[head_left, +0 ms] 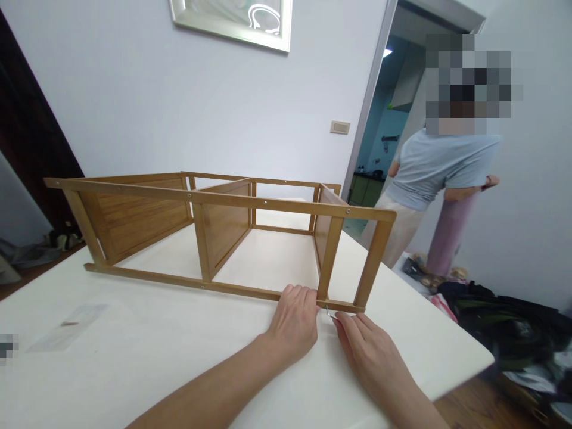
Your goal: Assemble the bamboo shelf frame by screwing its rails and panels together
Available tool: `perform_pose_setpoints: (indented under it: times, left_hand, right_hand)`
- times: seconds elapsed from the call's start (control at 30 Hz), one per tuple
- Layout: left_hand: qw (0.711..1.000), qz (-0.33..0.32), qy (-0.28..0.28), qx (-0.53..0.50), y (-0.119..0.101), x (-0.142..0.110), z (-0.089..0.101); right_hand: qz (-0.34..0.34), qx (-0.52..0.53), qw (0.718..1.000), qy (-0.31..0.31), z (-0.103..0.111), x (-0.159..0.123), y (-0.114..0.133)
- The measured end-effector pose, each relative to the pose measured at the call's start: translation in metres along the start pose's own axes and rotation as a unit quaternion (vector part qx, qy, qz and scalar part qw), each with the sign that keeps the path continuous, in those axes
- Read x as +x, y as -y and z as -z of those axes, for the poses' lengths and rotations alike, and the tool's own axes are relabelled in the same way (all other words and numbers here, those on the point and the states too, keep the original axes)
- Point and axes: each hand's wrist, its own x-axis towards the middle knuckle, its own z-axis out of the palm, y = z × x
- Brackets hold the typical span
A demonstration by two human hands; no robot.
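Note:
A brown wooden shelf frame (227, 201) lies on its side across the white table (147, 351), its panels standing upright between the rails. My left hand (295, 322) is closed around the lower front rail (241, 290), just left of an upright crosspiece. Close to its right, my right hand (369, 345) pinches a small bent metal hex key (331, 314). The key's short end meets the lower rail near the foot of that crosspiece. Whether it sits in a bolt head is too small to tell.
A clear plastic bag (69, 328) with a small piece on it lies at the table's left. Beyond the right edge stands a person in a light blue shirt (442, 164), beside a pink roll (451, 232). Dark clothes and bags (504, 322) are heaped below.

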Motion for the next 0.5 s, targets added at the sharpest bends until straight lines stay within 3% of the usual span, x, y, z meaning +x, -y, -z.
perform_pose_setpoints:
  times: [0.5]
  left_hand:
    - [0.999, 0.011, -0.032, -0.024, 0.0025, -0.0011, -0.0076]
  right_hand:
    - [0.021, -0.004, 0.999, 0.046, -0.0030, 0.0003, -0.0043]
